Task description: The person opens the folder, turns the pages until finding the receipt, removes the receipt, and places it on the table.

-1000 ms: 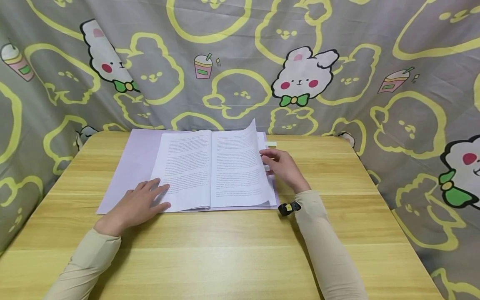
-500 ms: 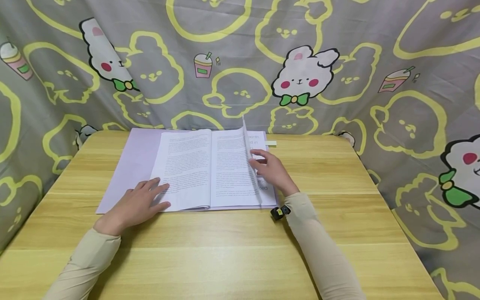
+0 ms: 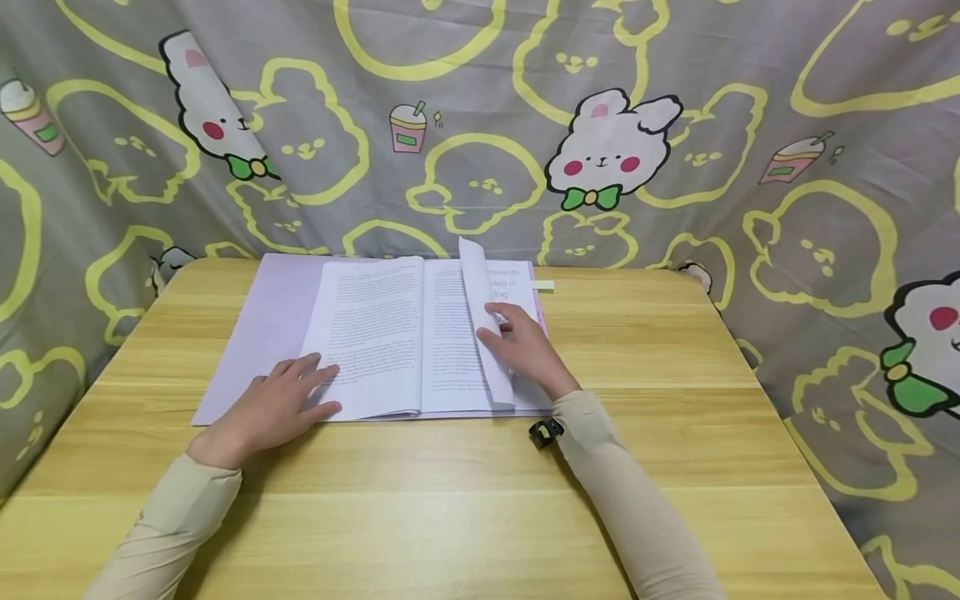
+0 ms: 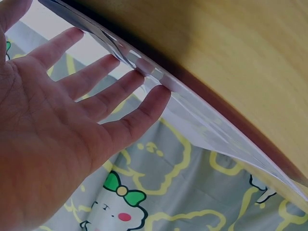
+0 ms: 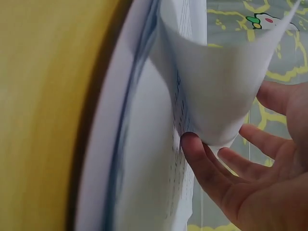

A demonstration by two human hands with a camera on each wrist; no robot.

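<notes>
An open book [image 3: 372,342] with a pale lilac cover [image 3: 264,325] lies at the back of the table. Along its left page rests my left hand [image 3: 270,408], fingers spread over the page's lower outer corner; in the left wrist view those fingertips [image 4: 161,94] are against the book's edge. My right hand [image 3: 528,350] holds the free edge of a lifted page [image 3: 480,308] with thumb and fingers. That page [image 5: 219,86] curls up in the right wrist view, the right hand [image 5: 260,168] around its edge. Beneath it shows a page with larger print [image 3: 506,279].
A pale tab [image 3: 543,286] sticks out at the book's upper right. Light wood tabletop [image 3: 450,508] runs in front of the book. A patterned grey curtain [image 3: 465,100] hangs behind and along both sides. A small black device [image 3: 545,432] sits at the right wrist.
My right hand has moved left, carrying the page's free edge up and toward the spine. More of the large-print page underneath shows. My left hand has stayed in place.
</notes>
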